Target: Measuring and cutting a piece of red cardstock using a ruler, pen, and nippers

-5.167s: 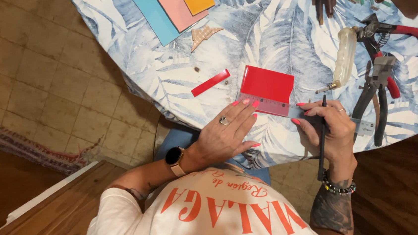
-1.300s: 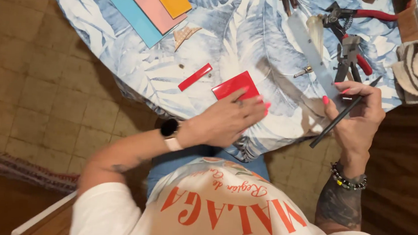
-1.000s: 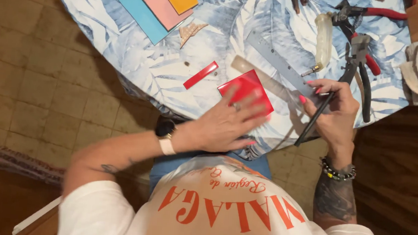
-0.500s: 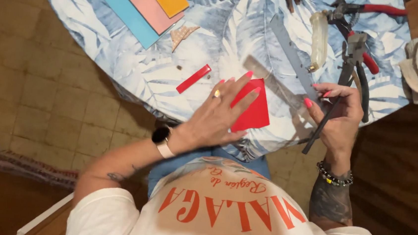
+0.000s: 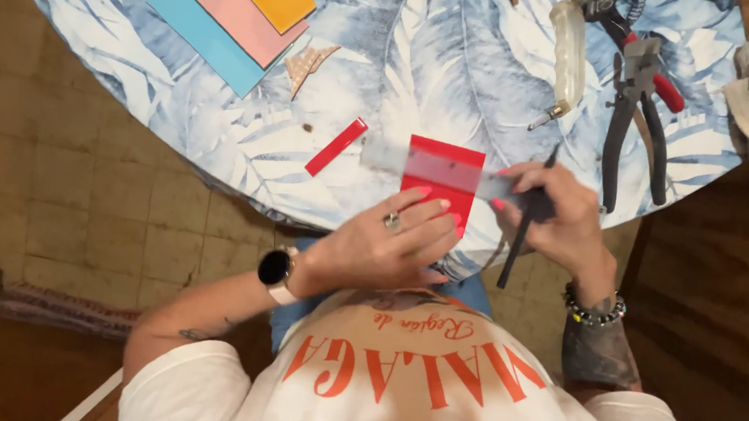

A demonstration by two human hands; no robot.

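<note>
On the leaf-patterned bench (image 5: 422,54), a red sheet (image 5: 442,182) is being pressed flat by the spread left hand (image 5: 390,243), a clear ruler (image 5: 436,166) is being steadied across it, and a dark tool (image 5: 527,215) is being pinched in the right hand (image 5: 561,221).

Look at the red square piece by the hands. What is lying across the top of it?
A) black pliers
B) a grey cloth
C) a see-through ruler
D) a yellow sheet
C: a see-through ruler lies across the red square piece, with the right hand holding the ruler's end and a dark pen-like tool, and the left hand pressing the piece down.
</note>
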